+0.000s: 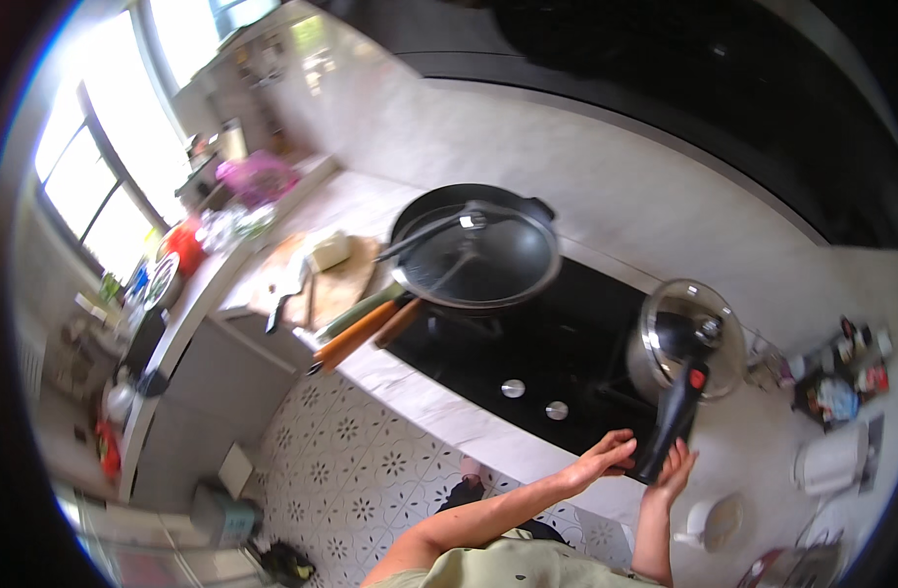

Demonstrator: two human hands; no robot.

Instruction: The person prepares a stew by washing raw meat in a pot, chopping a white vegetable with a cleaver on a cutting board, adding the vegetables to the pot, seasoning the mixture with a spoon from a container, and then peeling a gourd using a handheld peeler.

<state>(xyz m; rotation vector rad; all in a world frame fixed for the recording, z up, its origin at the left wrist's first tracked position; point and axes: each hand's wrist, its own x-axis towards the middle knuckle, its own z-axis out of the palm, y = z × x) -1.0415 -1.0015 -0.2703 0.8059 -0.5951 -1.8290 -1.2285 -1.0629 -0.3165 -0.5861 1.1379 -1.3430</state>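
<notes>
A steel pot with a glass lid point(692, 331) stands at the right of the black cooktop point(559, 331), its long black handle point(671, 419) pointing towards me. My right hand point(673, 470) is at the handle's near end, on its right side; whether it grips it I cannot tell. On the handle's left, my left hand point(607, 456) has its fingers slightly curled, near it. A dark wok point(456, 195) with a glass lid point(486, 257) sits on the left of the cooktop, its orange-brown handle point(364, 331) reaching over the counter edge.
Left of the wok, a wooden cutting board point(353, 283) carries a white block point(329, 250) and a knife point(283, 301). A white mug point(710, 522), a white canister point(831, 459) and a rack of small packages point(835, 397) stand on the right counter. The black range hood point(640, 95) hangs above.
</notes>
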